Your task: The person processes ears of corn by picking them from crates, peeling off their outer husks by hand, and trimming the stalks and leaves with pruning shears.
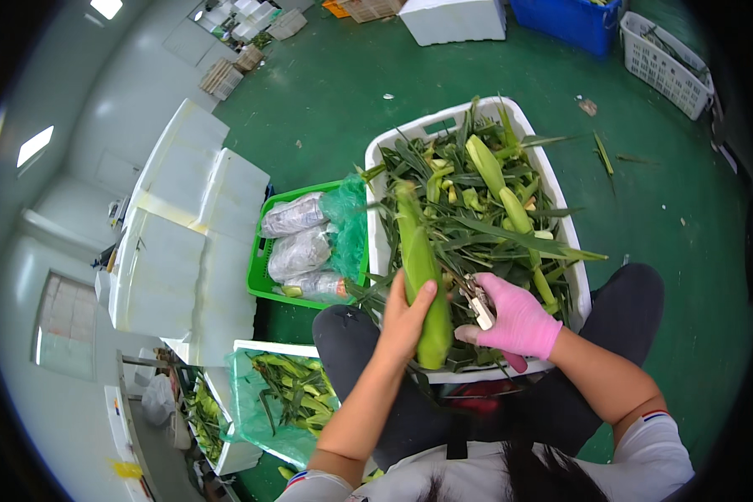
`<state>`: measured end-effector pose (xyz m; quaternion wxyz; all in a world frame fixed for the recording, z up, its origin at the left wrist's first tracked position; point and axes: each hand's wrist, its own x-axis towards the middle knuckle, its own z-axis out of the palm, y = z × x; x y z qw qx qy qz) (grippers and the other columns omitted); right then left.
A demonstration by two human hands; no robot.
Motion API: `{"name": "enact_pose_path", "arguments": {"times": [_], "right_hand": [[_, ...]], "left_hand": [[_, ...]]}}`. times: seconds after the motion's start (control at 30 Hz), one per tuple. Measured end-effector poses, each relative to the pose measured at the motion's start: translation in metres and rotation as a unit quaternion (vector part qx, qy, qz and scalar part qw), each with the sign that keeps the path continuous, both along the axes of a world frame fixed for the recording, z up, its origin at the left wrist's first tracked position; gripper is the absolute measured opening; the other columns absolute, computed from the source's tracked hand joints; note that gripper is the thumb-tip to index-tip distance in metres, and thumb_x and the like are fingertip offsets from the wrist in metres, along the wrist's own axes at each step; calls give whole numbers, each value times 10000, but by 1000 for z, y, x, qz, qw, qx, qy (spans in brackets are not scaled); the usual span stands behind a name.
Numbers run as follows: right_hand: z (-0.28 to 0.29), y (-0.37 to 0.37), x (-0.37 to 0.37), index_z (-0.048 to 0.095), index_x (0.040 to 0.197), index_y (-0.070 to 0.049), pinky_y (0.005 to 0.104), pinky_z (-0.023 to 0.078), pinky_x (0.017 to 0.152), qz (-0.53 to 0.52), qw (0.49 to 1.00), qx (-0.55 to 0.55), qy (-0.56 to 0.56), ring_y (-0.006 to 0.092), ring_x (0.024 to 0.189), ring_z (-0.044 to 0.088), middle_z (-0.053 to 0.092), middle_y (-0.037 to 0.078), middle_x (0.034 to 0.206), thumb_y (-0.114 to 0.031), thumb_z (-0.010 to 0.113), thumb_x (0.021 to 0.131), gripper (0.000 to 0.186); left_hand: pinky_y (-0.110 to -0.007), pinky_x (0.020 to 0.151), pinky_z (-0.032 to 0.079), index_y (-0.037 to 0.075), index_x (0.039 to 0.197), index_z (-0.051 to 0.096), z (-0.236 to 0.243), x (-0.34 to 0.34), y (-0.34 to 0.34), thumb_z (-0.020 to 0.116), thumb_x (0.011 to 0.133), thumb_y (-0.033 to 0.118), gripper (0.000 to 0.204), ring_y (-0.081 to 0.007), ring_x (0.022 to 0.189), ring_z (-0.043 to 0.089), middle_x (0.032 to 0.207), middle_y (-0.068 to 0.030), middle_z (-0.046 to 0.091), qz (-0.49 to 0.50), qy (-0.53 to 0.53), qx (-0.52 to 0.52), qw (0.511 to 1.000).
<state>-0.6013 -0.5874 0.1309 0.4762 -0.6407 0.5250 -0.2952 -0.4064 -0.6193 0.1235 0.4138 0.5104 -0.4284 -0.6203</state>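
My bare left hand [403,325] is closed around the lower part of a green corn ear in its husk [422,272], held upright at a slight tilt. My right hand [517,320], in a pink glove, grips a pair of hand shears [478,305] close beside the ear. Whether the blades touch the ear is hard to tell. Both hands are over the near side of a large white basket [378,247] between my knees. Stripped corn leaves [468,226] fill it, and a husked-in ear [486,163] rests on top.
A green crate [256,280] with wrapped packages [299,253] stands left of the basket. Stacked foam boxes [163,268] rise beyond it. Nearer, a bag-lined box holds corn [305,393]. A blue crate [573,32] and white basket [665,71] stand at the far right.
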Motion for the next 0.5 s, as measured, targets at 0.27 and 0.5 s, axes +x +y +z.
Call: {"name": "enact_pose_path", "arguments": {"times": [0.27,0.5], "right_hand": [[-13,-6,-3,443,1283,19,393,425,977,38,996,-67,-37,372,1119,529,529,236,1195,-401,802,673,823],[-2,3,3,585,955,-7,296,507,642,65,985,76,-142,214,655,611,629,83,758,-259,769,728,386]], "left_hand": [[-316,928,443,-39,1305,456,45,52,8,773,772,275,696,-203,1032,582,1117,-157,622,-234,-331,-115,907],[-291,912,426,-39,1286,496,68,80,-24,771,760,262,666,-144,1002,542,1107,-89,605,-352,-238,-8,905]]}}
